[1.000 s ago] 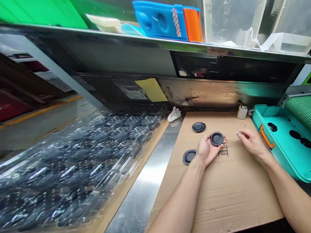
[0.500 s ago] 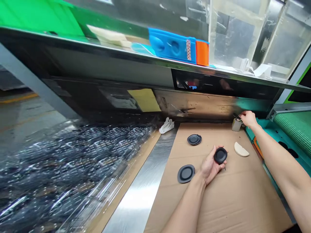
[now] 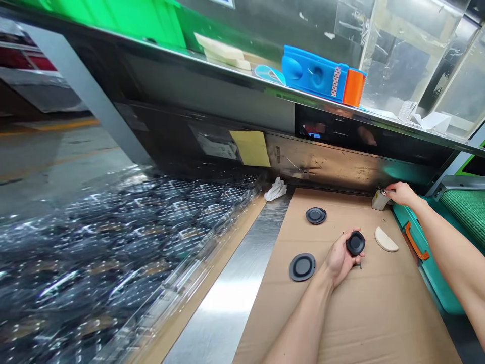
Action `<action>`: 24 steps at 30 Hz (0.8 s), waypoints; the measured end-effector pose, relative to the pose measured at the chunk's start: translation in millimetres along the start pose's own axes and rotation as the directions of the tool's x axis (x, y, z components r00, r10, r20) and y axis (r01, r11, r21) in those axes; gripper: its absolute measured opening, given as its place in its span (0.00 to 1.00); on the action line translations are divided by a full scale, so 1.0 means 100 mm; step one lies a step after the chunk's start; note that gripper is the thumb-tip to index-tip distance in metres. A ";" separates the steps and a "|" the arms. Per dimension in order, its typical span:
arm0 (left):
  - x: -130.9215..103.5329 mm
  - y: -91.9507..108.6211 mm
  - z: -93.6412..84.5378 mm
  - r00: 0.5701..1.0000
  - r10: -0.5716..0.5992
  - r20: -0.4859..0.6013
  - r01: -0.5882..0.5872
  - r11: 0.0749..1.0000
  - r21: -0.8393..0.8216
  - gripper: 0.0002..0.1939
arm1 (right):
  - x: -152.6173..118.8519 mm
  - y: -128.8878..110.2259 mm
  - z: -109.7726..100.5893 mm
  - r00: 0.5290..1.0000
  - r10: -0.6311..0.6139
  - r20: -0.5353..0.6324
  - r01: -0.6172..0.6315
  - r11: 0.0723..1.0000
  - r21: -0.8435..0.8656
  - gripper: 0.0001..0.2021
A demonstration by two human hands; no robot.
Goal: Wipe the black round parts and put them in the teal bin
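Observation:
My left hand (image 3: 343, 257) holds a small round black part (image 3: 355, 243) above the cardboard (image 3: 341, 313). My right hand (image 3: 402, 194) is closed at the top of a small pale container (image 3: 379, 199) near the back edge; what its fingers pinch is too small to make out. Two dark oval parts lie left of my left hand: one further back (image 3: 316, 216) and a larger grey one (image 3: 302, 267) closer to me. A cream half-round pad (image 3: 386, 239) rests between my hands.
Plastic-wrapped trays (image 3: 151, 242) fill the left side. A white crumpled cloth (image 3: 276, 189) sits on the metal strip. At the right is a teal case (image 3: 439, 273) with an orange handle. Overhead, a shelf carries a blue and orange box (image 3: 318, 73).
The view has shifted, so most things appear further right. The pale container now looks tilted at my right hand. My left hand still holds the round black part.

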State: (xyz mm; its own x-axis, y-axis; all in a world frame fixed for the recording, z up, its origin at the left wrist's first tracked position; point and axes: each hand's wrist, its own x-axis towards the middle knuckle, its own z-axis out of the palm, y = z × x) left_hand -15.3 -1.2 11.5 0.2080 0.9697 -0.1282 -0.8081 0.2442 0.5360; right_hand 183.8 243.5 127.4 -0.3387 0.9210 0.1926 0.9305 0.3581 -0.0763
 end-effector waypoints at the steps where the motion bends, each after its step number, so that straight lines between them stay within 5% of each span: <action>1: 0.00 0.00 0.00 1.000 0.002 0.007 -0.002 1.000 -0.014 0.17 | 0.00 0.01 -0.01 1.000 -0.007 -0.004 0.006 1.000 -0.009 0.16; 18: -0.03 0.05 0.02 0.998 -0.047 0.045 0.049 0.998 -0.050 0.21 | -0.06 -0.05 -0.01 0.995 0.100 -0.001 -0.100 0.994 0.042 0.16; 24: -0.04 0.07 0.05 0.999 -0.034 -0.005 0.034 0.999 -0.035 0.26 | -0.25 -0.21 -0.10 0.970 0.145 -0.194 -0.109 0.977 0.184 0.20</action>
State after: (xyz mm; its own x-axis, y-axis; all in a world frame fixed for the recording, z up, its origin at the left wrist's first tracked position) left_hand -18.6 -3.7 19.9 0.2324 0.9609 -0.1506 -0.8194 0.2768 0.5020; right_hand 174.4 211.4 133.7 -0.1669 0.9157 0.3656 0.9202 0.2778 -0.2757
